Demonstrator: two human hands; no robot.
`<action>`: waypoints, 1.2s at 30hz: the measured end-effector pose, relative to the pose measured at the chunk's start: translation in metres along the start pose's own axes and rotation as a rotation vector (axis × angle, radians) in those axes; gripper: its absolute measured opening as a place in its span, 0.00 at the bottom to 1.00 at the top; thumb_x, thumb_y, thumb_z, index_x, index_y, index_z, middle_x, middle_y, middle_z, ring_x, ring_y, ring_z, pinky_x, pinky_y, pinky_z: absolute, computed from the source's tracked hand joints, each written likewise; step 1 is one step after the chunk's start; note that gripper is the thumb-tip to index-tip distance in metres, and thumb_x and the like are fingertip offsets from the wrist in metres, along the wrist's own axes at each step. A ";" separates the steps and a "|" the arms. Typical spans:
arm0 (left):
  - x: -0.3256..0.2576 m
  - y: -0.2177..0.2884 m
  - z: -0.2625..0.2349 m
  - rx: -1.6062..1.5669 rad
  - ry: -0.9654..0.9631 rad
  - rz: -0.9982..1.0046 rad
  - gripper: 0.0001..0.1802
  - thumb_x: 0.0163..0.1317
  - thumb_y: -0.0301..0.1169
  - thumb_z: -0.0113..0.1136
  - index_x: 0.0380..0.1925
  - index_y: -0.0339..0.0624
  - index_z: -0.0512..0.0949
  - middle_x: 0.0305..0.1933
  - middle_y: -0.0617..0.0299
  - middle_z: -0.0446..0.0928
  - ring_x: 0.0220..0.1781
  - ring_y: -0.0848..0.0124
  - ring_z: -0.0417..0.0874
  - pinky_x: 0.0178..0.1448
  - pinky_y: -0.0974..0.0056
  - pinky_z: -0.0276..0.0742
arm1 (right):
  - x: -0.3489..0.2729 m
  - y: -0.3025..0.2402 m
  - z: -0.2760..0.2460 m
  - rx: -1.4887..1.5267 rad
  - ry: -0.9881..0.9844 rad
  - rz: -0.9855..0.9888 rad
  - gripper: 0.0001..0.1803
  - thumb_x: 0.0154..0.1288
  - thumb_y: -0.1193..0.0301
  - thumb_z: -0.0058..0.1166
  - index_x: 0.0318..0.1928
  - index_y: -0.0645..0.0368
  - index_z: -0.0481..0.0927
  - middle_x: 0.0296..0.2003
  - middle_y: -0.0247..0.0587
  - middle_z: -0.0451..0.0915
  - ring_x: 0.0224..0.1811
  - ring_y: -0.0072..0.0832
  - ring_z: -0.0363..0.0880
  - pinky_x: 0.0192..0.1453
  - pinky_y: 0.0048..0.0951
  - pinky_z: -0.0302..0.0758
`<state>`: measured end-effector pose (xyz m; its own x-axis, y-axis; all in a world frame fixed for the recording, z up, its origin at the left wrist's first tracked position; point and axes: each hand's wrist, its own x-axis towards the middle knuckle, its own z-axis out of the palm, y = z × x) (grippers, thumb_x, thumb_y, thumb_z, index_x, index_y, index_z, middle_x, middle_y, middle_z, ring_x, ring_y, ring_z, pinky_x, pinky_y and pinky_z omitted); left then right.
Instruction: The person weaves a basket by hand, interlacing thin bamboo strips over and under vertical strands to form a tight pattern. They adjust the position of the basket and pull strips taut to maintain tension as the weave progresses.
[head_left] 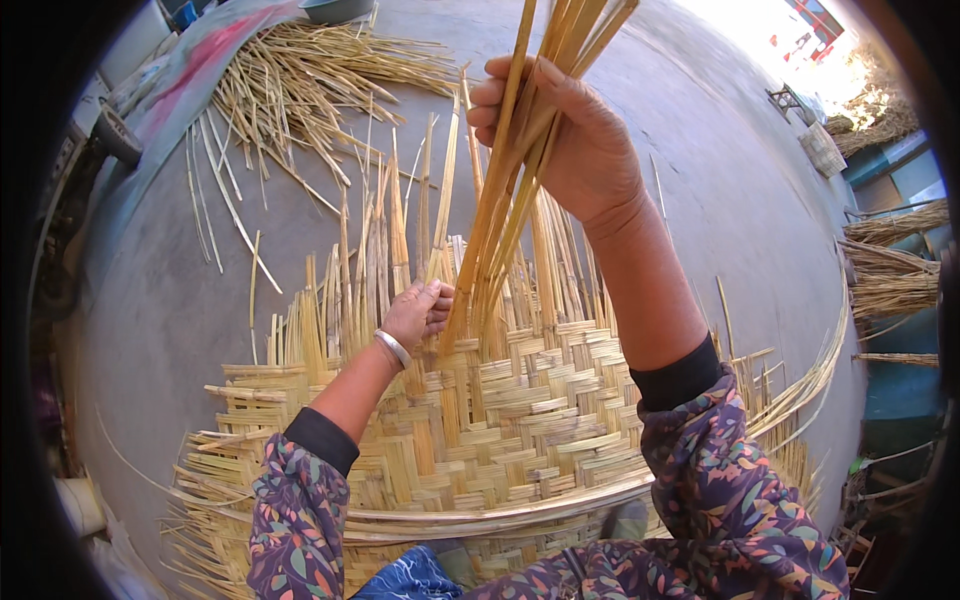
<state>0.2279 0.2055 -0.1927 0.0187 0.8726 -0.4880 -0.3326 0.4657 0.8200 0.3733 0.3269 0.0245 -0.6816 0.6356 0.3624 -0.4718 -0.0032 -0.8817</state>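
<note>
Fingers of my right hand, at one o'clock, wrap raised strips; my left hand, at nine, curls beside them, its grip unclear. The woven mat spreads toward six; lifting evenly should keep its weave tight.

Upper ends of the held strips beyond the top edge

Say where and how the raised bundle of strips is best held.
Probably around the upper part of the bundle of strips, coming from the right, where the right hand grips: the strips gather there, spread apart above, and slant down toward the woven mat.
</note>
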 end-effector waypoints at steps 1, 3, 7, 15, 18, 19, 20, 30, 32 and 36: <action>0.004 -0.001 -0.001 0.004 -0.010 -0.002 0.14 0.69 0.42 0.44 0.43 0.47 0.73 0.31 0.69 0.74 0.29 0.80 0.73 0.35 0.73 0.73 | 0.002 -0.004 0.002 -0.044 -0.010 -0.010 0.24 0.67 0.55 0.44 0.50 0.64 0.73 0.41 0.46 0.80 0.43 0.33 0.80 0.53 0.34 0.74; 0.016 -0.008 -0.011 0.016 -0.033 -0.018 0.14 0.68 0.41 0.45 0.47 0.49 0.73 0.31 0.69 0.73 0.28 0.80 0.73 0.34 0.72 0.73 | 0.006 0.002 0.000 -0.063 -0.038 -0.028 0.25 0.68 0.53 0.41 0.50 0.63 0.74 0.43 0.46 0.80 0.45 0.34 0.79 0.54 0.34 0.73; 0.022 -0.003 -0.014 0.043 -0.155 0.029 0.13 0.65 0.34 0.50 0.49 0.50 0.71 0.30 0.73 0.74 0.23 0.84 0.72 0.26 0.76 0.68 | 0.006 0.039 -0.035 0.155 0.017 0.014 0.24 0.68 0.55 0.43 0.49 0.64 0.72 0.42 0.49 0.78 0.48 0.35 0.77 0.52 0.35 0.74; 0.021 0.012 -0.007 0.142 -0.209 -0.024 0.18 0.61 0.30 0.55 0.52 0.50 0.73 0.37 0.73 0.77 0.32 0.83 0.74 0.37 0.73 0.72 | -0.076 0.141 -0.074 0.114 0.644 0.795 0.24 0.70 0.53 0.39 0.47 0.64 0.72 0.49 0.53 0.74 0.51 0.40 0.74 0.57 0.41 0.72; 0.018 0.017 -0.007 0.173 -0.229 -0.049 0.16 0.60 0.31 0.55 0.49 0.49 0.74 0.35 0.74 0.76 0.31 0.82 0.73 0.35 0.73 0.70 | -0.080 0.152 -0.066 0.056 0.605 0.850 0.26 0.71 0.54 0.36 0.51 0.66 0.68 0.51 0.54 0.72 0.53 0.41 0.73 0.58 0.42 0.70; 0.015 0.018 -0.009 0.175 -0.235 -0.054 0.15 0.60 0.30 0.55 0.48 0.49 0.74 0.35 0.74 0.76 0.30 0.82 0.72 0.34 0.73 0.70 | -0.074 0.150 -0.060 0.018 0.609 0.843 0.27 0.71 0.53 0.34 0.52 0.67 0.67 0.52 0.54 0.72 0.53 0.42 0.73 0.59 0.41 0.70; 0.014 0.018 -0.012 0.177 -0.241 -0.059 0.14 0.60 0.30 0.54 0.48 0.48 0.74 0.34 0.74 0.75 0.29 0.82 0.72 0.34 0.73 0.69 | -0.071 0.147 -0.055 -0.020 0.614 0.836 0.28 0.71 0.53 0.32 0.54 0.68 0.66 0.52 0.55 0.72 0.54 0.42 0.73 0.60 0.41 0.69; 0.017 0.004 -0.005 -0.006 -0.056 0.048 0.16 0.63 0.31 0.49 0.51 0.47 0.71 0.39 0.69 0.78 0.36 0.78 0.79 0.39 0.70 0.76 | -0.056 0.148 -0.058 0.130 0.594 0.739 0.23 0.72 0.56 0.29 0.50 0.61 0.68 0.46 0.47 0.75 0.45 0.36 0.77 0.47 0.40 0.76; 0.019 0.001 -0.005 -0.006 -0.016 0.061 0.17 0.64 0.32 0.48 0.54 0.48 0.69 0.41 0.68 0.78 0.38 0.77 0.80 0.41 0.69 0.78 | -0.059 0.152 -0.063 0.159 0.626 0.736 0.23 0.73 0.56 0.28 0.50 0.61 0.69 0.45 0.47 0.76 0.45 0.36 0.78 0.46 0.40 0.77; 0.018 -0.002 -0.007 -0.021 0.043 0.050 0.19 0.65 0.33 0.47 0.57 0.49 0.66 0.41 0.67 0.78 0.38 0.77 0.80 0.40 0.67 0.79 | -0.061 0.156 -0.060 0.258 0.621 0.708 0.22 0.72 0.57 0.29 0.46 0.61 0.70 0.38 0.45 0.78 0.38 0.34 0.79 0.40 0.38 0.79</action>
<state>0.2219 0.2195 -0.2054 -0.0387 0.8873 -0.4595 -0.3514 0.4184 0.8375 0.3750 0.3336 -0.1528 -0.4733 0.7152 -0.5144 -0.2255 -0.6628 -0.7141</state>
